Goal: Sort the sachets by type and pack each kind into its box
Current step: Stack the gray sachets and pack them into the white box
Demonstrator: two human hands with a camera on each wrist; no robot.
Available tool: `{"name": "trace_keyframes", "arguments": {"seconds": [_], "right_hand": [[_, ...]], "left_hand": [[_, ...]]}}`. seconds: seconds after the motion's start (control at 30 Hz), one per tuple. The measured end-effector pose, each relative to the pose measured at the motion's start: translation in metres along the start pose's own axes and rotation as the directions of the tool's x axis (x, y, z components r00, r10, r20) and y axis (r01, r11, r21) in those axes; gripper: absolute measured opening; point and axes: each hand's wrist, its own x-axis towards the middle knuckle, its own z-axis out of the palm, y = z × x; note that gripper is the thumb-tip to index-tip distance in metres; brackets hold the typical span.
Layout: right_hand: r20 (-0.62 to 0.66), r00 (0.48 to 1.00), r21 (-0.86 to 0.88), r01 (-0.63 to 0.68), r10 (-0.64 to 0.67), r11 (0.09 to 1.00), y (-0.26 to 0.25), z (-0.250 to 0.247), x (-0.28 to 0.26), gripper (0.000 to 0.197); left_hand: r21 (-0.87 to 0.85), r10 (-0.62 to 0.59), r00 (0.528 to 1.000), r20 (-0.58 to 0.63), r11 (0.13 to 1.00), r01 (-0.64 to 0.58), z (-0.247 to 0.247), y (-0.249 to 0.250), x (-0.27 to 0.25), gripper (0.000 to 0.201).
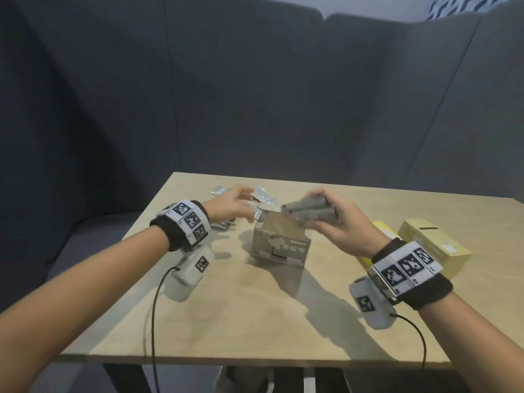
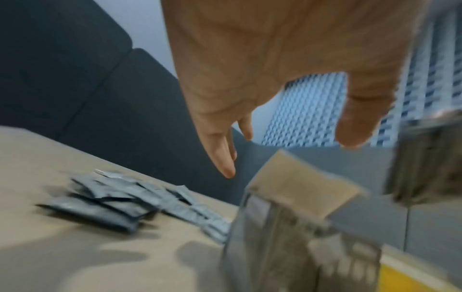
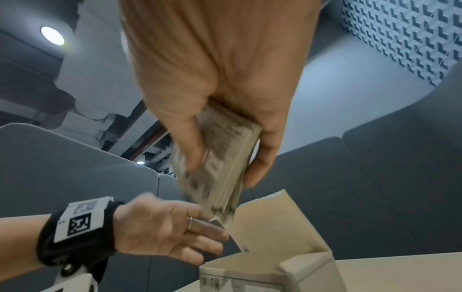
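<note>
The right hand [image 1: 340, 222] clamps a stack of grey sachets [image 1: 309, 212] above the open grey box [image 1: 279, 245]. The left hand [image 1: 231, 204], fingers relaxed and apart, reaches toward loose sachets [image 1: 263, 195] at eleven o'clock, still unpacked. A yellow box [image 1: 433, 239] lies at three o'clock.

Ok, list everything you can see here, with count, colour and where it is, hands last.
table: one, light wood, in front of the person.
grey box: one, top flap open, table centre.
yellow boxes: two, right side of table; one partly hidden by the right wrist.
loose sachets: a pile, grey, count unclear, far left of the grey box.
sachet stack: one bundle, grey, above the open box.
sofa: dark grey, behind the table.
left hand: open, over the loose sachets.
right hand: grips the sachet stack.
</note>
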Motion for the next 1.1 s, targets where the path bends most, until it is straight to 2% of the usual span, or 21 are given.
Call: {"name": "trace_keyframes", "arguments": {"seconds": [0.03, 0.1, 0.17, 0.27, 0.4, 0.5, 0.6, 0.67, 0.73, 0.8, 0.9, 0.97, 1.03, 1.1], "right_hand": [[0.103, 0.995, -0.025, -0.003, 0.006, 1.0, 0.002, 0.0, -0.003, 0.035], [0.281, 0.959, -0.103, -0.013, 0.041, 0.995, 0.003, 0.004, -0.004, 0.036], [0.357, 0.932, -0.175, -0.001, 0.065, 0.985, 0.004, 0.013, 0.0, 0.036], [0.282, 0.948, -0.238, -0.078, 0.145, 0.968, 0.008, 0.022, 0.008, 0.039], [0.064, 0.955, -0.217, -0.269, 0.288, 0.938, 0.016, 0.021, 0.023, 0.03], [0.012, 0.924, -0.341, -0.356, 0.382, 0.87, 0.018, 0.023, 0.035, 0.028], [0.115, 0.84, -0.485, -0.418, 0.53, 0.768, 0.017, 0.034, 0.044, 0.03], [0.206, 0.761, -0.607, -0.394, 0.616, 0.69, 0.013, 0.041, 0.047, 0.025], [0.252, 0.705, -0.68, -0.358, 0.663, 0.639, 0.011, 0.042, 0.05, 0.019], [0.287, 0.664, -0.682, -0.365, 0.691, 0.634, 0.011, 0.035, 0.053, 0.019], [0.409, 0.591, -0.481, -0.509, 0.696, 0.714, 0.013, 0.014, 0.052, 0.02], [0.444, 0.59, -0.37, -0.565, 0.675, 0.738, 0.015, 0.004, 0.048, 0.018], [0.398, 0.607, -0.429, -0.539, 0.688, 0.724, 0.018, 0.002, 0.044, 0.022], [0.373, 0.621, -0.517, -0.477, 0.689, 0.71, 0.02, 0.008, 0.04, 0.024]], "left_hand": [[0.121, -0.034, 0.998, 0.046, 0.992, 0.029, 0.001, -0.009, 0.003, 0.106], [0.274, -0.042, 0.995, 0.095, 0.962, 0.015, 0.009, -0.017, 0.01, 0.11], [0.324, -0.02, 0.993, 0.114, 0.946, -0.018, 0.017, -0.02, 0.019, 0.114], [0.398, -0.009, 0.994, 0.112, 0.917, -0.036, 0.023, -0.022, 0.031, 0.106], [0.445, 0.051, 0.997, 0.059, 0.893, -0.072, 0.033, -0.021, 0.035, 0.069], [0.448, 0.096, 0.994, 0.056, 0.887, -0.111, 0.05, -0.016, 0.03, 0.079], [0.449, 0.088, 0.996, 0.029, 0.889, -0.092, 0.066, -0.012, 0.026, 0.095], [0.461, 0.089, 0.996, 0.01, 0.883, -0.083, 0.077, -0.009, 0.025, 0.093], [0.504, 0.086, 0.996, 0.006, 0.86, -0.077, 0.085, -0.004, 0.023, 0.091], [0.517, 0.046, 0.999, 0.017, 0.854, -0.048, 0.086, 0.002, 0.019, 0.091], [0.433, -0.065, 0.996, 0.057, 0.901, 0.034, 0.082, -0.002, 0.019, 0.099], [0.36, -0.079, 0.994, 0.072, 0.932, 0.048, 0.082, -0.007, 0.019, 0.105], [0.331, -0.074, 0.994, 0.079, 0.943, 0.044, 0.086, -0.009, 0.02, 0.099], [0.341, -0.069, 0.994, 0.08, 0.939, 0.038, 0.092, -0.003, 0.019, 0.082]]}}
